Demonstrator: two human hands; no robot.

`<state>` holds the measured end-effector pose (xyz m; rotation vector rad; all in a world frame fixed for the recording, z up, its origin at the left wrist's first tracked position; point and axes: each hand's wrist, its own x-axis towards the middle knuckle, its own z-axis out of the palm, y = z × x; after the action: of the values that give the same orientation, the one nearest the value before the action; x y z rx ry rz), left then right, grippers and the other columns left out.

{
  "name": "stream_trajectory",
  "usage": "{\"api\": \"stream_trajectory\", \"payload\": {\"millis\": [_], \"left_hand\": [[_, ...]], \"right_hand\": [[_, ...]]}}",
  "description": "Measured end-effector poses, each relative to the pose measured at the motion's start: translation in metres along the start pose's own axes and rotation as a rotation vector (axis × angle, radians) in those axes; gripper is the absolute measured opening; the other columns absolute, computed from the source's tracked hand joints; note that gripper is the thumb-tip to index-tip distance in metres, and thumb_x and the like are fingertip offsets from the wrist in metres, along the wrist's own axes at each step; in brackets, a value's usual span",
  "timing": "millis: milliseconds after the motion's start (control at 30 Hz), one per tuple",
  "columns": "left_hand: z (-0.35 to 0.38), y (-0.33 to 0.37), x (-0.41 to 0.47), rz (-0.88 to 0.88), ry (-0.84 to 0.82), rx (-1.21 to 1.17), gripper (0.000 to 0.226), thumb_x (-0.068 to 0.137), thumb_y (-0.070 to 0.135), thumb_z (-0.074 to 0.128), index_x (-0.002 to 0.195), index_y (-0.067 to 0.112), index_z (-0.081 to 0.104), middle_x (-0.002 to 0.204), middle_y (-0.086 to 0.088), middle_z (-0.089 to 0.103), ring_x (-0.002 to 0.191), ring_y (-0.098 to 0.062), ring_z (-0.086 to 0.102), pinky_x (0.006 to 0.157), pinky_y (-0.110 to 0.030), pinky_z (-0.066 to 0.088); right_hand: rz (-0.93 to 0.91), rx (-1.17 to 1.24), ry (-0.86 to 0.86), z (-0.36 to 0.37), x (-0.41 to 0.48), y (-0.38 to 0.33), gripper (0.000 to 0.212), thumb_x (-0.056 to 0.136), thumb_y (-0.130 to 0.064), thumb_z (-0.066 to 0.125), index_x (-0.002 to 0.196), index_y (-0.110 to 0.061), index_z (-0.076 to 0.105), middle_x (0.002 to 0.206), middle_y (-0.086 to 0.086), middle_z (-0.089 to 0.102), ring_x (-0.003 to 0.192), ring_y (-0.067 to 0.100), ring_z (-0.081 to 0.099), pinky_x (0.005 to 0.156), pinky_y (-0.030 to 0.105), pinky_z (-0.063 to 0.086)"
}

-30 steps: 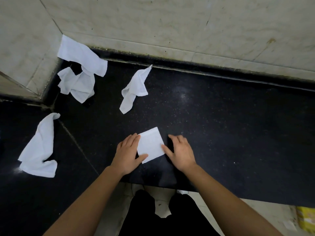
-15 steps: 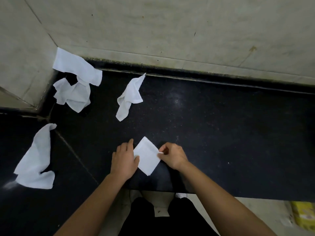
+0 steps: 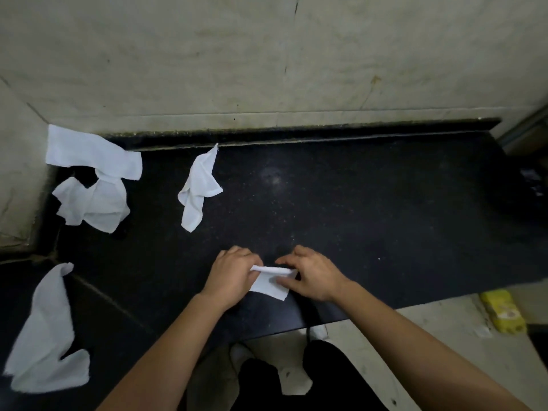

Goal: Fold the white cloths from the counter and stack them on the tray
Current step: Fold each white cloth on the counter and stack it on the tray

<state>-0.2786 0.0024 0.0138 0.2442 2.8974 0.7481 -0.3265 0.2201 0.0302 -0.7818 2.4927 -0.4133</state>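
Observation:
A small folded white cloth [image 3: 269, 282] lies near the front edge of the black counter [image 3: 370, 209]. My left hand [image 3: 231, 277] pinches its left end and my right hand [image 3: 314, 274] pinches its right end, with the far edge lifted and folding toward me. Three crumpled white cloths lie further off: one in the back left corner [image 3: 92, 179], one in the middle back [image 3: 198, 188], one at the near left [image 3: 44, 333]. No tray is in view.
Pale tiled walls [image 3: 267, 54] close the counter at the back and left. A yellow object [image 3: 502, 311] lies on the floor at the right. A dark object [image 3: 530, 179] sits at the counter's far right end.
The cloth lay flat under both hands, then was turned; now both hands pinch its ends and its far edge is lifted over. The camera has tilted, showing more of the right side.

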Motion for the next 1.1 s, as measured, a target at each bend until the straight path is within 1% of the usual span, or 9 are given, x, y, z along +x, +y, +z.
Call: {"api": "stream_trajectory", "payload": {"millis": [67, 133, 333, 567, 733, 833, 933, 1000, 1100], "left_hand": [[0.000, -0.002, -0.003, 0.053, 0.020, -0.003, 0.008, 0.084, 0.025, 0.070, 0.090, 0.028, 0.073, 0.083, 0.007, 0.064, 0.085, -0.022, 0.059, 0.074, -0.037, 0.046], [0.000, -0.006, -0.006, 0.101, 0.036, -0.023, 0.009, 0.079, 0.031, 0.069, 0.086, 0.031, 0.075, 0.076, 0.009, 0.065, 0.078, -0.020, 0.060, 0.068, -0.038, 0.048], [-0.008, 0.016, 0.003, 0.079, -0.088, -0.282, 0.009, 0.080, 0.035, 0.075, 0.089, 0.034, 0.076, 0.081, 0.016, 0.069, 0.081, -0.005, 0.059, 0.075, -0.038, 0.051], [-0.027, 0.112, 0.034, 0.152, -0.125, -0.264, 0.015, 0.076, 0.033, 0.083, 0.081, 0.045, 0.075, 0.080, 0.024, 0.070, 0.084, -0.003, 0.061, 0.079, -0.032, 0.050], [-0.042, 0.196, 0.044, 0.209, -0.077, -0.337, 0.020, 0.077, 0.022, 0.083, 0.078, 0.040, 0.076, 0.081, 0.024, 0.073, 0.081, -0.003, 0.067, 0.077, -0.021, 0.050], [-0.037, 0.268, 0.044, 0.224, -0.070, -0.437, 0.012, 0.081, 0.017, 0.080, 0.081, 0.028, 0.077, 0.079, 0.014, 0.075, 0.075, -0.005, 0.070, 0.071, -0.015, 0.050], [-0.013, 0.353, 0.041, 0.243, -0.100, -0.587, 0.006, 0.084, 0.018, 0.078, 0.084, 0.024, 0.077, 0.085, 0.003, 0.075, 0.076, -0.010, 0.067, 0.073, -0.024, 0.051], [0.005, 0.405, 0.041, 0.240, -0.130, -0.734, 0.004, 0.085, 0.020, 0.076, 0.089, 0.019, 0.077, 0.088, -0.003, 0.075, 0.077, -0.012, 0.065, 0.073, -0.029, 0.051], [0.040, 0.484, 0.037, 0.222, -0.159, -0.928, 0.008, 0.088, 0.016, 0.072, 0.095, 0.014, 0.074, 0.082, 0.004, 0.073, 0.075, -0.006, 0.062, 0.068, -0.020, 0.049]], "right_hand": [[-0.043, 0.006, 0.019, 0.007, -0.001, -0.004, 0.033, 0.097, -0.050, 0.055, 0.125, -0.036, 0.067, 0.112, -0.001, 0.060, 0.103, 0.018, 0.058, 0.079, 0.026, 0.040], [-0.049, -0.014, 0.045, 0.010, -0.005, -0.004, 0.031, 0.099, -0.049, 0.052, 0.124, -0.038, 0.068, 0.116, -0.001, 0.063, 0.104, 0.021, 0.059, 0.082, 0.031, 0.046], [0.045, -0.023, 0.095, -0.007, -0.050, 0.019, 0.034, 0.100, -0.054, 0.044, 0.124, -0.042, 0.066, 0.120, -0.004, 0.063, 0.110, 0.020, 0.057, 0.087, 0.038, 0.051], [0.121, 0.017, 0.284, -0.048, -0.125, 0.067, 0.034, 0.099, -0.054, 0.047, 0.120, -0.038, 0.070, 0.120, -0.009, 0.066, 0.109, 0.018, 0.058, 0.084, 0.037, 0.053], [0.138, 0.067, 0.456, -0.084, -0.192, 0.097, 0.031, 0.099, -0.053, 0.048, 0.114, -0.037, 0.070, 0.120, -0.018, 0.065, 0.106, 0.011, 0.057, 0.083, 0.037, 0.053], [0.173, 0.260, 0.607, -0.098, -0.249, 0.122, 0.023, 0.097, -0.044, 0.056, 0.104, -0.031, 0.073, 0.112, -0.017, 0.067, 0.102, 0.005, 0.060, 0.087, 0.036, 0.052], [0.226, 0.599, 0.812, -0.105, -0.325, 0.158, 0.020, 0.089, -0.042, 0.067, 0.096, -0.026, 0.075, 0.102, -0.013, 0.071, 0.097, 0.005, 0.065, 0.087, 0.031, 0.052], [0.239, 0.841, 0.933, -0.111, -0.371, 0.177, 0.024, 0.086, -0.044, 0.071, 0.090, -0.021, 0.075, 0.091, -0.009, 0.073, 0.086, 0.008, 0.067, 0.078, 0.028, 0.053], [0.210, 1.098, 0.995, -0.112, -0.435, 0.208, 0.021, 0.094, -0.027, 0.069, 0.075, -0.020, 0.065, 0.070, -0.012, 0.061, 0.065, 0.003, 0.055, 0.060, 0.015, 0.042]]}}
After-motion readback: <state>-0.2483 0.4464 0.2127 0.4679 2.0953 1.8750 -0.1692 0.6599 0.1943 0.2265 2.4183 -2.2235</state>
